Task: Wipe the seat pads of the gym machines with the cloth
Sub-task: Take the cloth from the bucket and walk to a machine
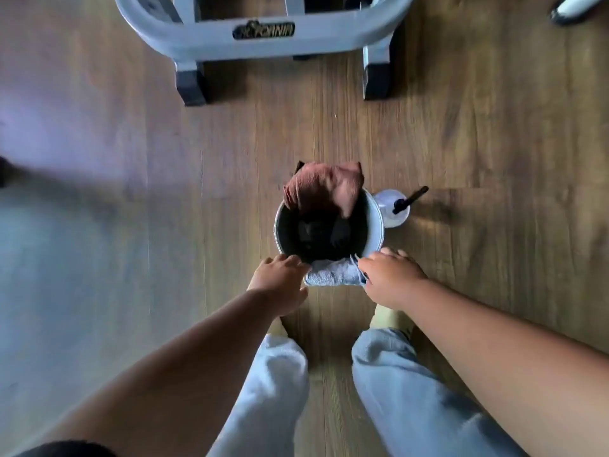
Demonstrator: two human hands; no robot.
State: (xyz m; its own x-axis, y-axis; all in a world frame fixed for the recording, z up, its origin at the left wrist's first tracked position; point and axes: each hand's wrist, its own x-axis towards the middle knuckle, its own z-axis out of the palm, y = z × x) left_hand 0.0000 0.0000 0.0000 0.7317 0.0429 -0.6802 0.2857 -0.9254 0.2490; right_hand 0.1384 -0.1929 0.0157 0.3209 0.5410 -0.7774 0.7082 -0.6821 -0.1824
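Observation:
A light blue cloth [333, 274] hangs over the near rim of a grey metal bucket [375, 222] on the wooden floor. My left hand [280, 282] touches the cloth's left end. My right hand [389, 278] pinches its right end at the rim. A brown cloth [324, 189] is draped over the bucket's far rim. Dark contents lie inside the bucket. No seat pad is in view.
A spray bottle [393, 206] with a black nozzle stands right of the bucket. The white base frame of a gym machine [260, 34] with black feet is ahead. Another white machine foot [573, 8] is at top right. My legs in light jeans stand below.

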